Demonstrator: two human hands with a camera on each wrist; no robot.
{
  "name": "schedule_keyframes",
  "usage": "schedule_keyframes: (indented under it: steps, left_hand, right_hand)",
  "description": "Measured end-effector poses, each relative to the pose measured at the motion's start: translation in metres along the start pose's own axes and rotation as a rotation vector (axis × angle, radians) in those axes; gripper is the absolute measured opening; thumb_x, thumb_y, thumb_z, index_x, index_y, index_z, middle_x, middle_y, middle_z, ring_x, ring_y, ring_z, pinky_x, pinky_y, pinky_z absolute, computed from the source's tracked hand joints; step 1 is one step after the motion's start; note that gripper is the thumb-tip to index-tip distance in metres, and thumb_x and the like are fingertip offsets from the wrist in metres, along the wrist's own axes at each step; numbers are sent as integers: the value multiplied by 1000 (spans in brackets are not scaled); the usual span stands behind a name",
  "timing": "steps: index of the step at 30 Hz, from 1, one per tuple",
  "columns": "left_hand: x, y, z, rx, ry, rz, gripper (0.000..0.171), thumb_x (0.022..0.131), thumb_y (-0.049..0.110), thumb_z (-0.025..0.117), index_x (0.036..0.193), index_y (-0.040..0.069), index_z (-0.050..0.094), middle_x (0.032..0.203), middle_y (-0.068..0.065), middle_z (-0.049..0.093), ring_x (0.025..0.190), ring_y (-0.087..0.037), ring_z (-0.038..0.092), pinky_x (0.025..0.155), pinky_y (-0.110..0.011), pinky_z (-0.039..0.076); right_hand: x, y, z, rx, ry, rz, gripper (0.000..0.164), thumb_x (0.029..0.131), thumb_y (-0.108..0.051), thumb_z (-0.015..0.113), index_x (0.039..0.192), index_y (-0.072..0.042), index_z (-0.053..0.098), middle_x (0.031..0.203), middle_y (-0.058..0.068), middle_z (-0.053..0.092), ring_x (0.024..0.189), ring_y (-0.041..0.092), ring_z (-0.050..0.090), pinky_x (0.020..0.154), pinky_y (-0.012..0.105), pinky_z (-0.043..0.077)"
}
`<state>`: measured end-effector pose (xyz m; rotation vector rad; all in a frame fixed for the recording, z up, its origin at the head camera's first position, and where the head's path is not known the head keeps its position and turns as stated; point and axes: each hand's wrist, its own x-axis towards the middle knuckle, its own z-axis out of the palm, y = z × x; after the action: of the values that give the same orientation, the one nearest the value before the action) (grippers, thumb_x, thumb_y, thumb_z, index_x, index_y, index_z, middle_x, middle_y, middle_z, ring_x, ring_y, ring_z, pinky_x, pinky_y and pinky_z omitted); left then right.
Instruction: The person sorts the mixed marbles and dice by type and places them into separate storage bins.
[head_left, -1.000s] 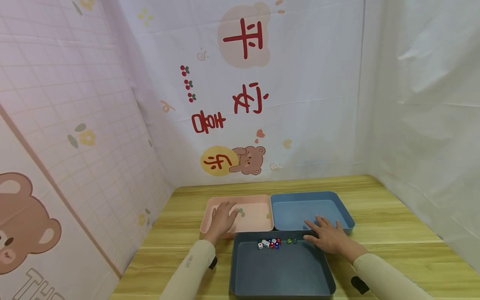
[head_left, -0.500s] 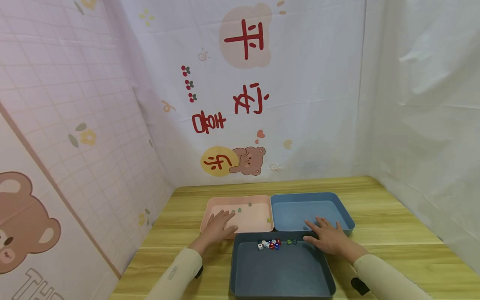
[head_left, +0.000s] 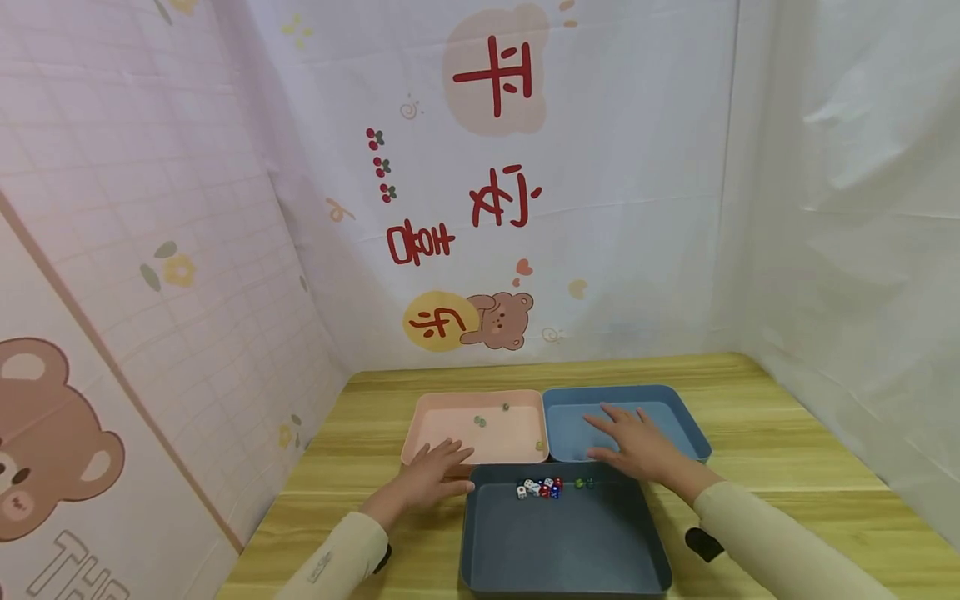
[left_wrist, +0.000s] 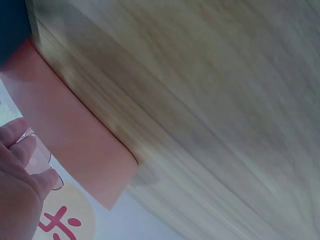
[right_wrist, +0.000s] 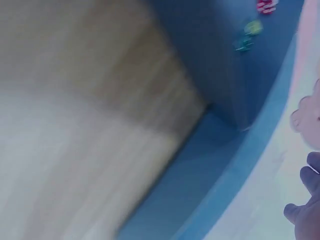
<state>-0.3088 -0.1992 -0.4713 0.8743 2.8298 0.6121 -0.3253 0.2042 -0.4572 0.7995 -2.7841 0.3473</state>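
Note:
My left hand [head_left: 422, 479] hovers at the near edge of the pink tray [head_left: 442, 402], fingers spread and holding nothing. Several small greenish see-through dice [head_left: 480, 421] lie in that tray, a yellowish one [head_left: 539, 446] by its right wall. Over the near part of the blue tray [head_left: 663, 393] is my right hand [head_left: 637, 446], its fingers extended with nothing in them. In the dark grey-blue tray [head_left: 562, 542], white, red and blue dice [head_left: 538, 487] cluster along the far wall. Two green dice [head_left: 584, 483] lie beside them.
The three trays stand close together on a wood-grain table [head_left: 780, 467]. Printed cloth walls [head_left: 637, 208] enclose the table at the back and both sides.
My left hand has drawn back from the pink tray's inside toward its near edge. A greenish die there has rolled farther back, and the yellowish one nearer. My right hand has moved forward over the blue tray.

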Motion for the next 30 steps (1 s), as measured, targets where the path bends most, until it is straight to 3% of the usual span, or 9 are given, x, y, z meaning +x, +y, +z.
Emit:
schedule_keyframes:
  steps: [5,12,18,30]
  left_hand:
    - [1,3,2,22,-8,6,71,96,53,57,152,11,43,156,-17,36,147,-38,22,116,-62,8]
    - [2,4,7,23,-18,-14,71,97,54,56,151,10,44,155,-16,37,147,-37,24,116,-62,11]
    - [1,1,11,33,-21,-18,69,98,55,52,150,11,45,155,-16,38,146,-36,26,116,-62,13]
    - [-4,2,8,27,-25,14,66,100,54,49,151,13,44,155,-19,36,146,-38,26,115,-64,13]
  right_hand:
    - [26,-25,-13,106,-25,-14,60,94,-46,65,143,-13,56,150,24,41,138,43,38,108,71,21]
    - [48,-61,-5,183,-117,-49,47,95,-44,64,135,-18,65,152,21,40,142,41,33,110,70,19]
    - [51,-82,11,208,-184,-114,36,95,-42,65,124,-21,73,154,20,37,144,42,28,110,71,15]
    - [46,-93,40,98,-215,-235,26,89,-38,73,110,-22,78,152,21,41,143,45,29,108,74,16]
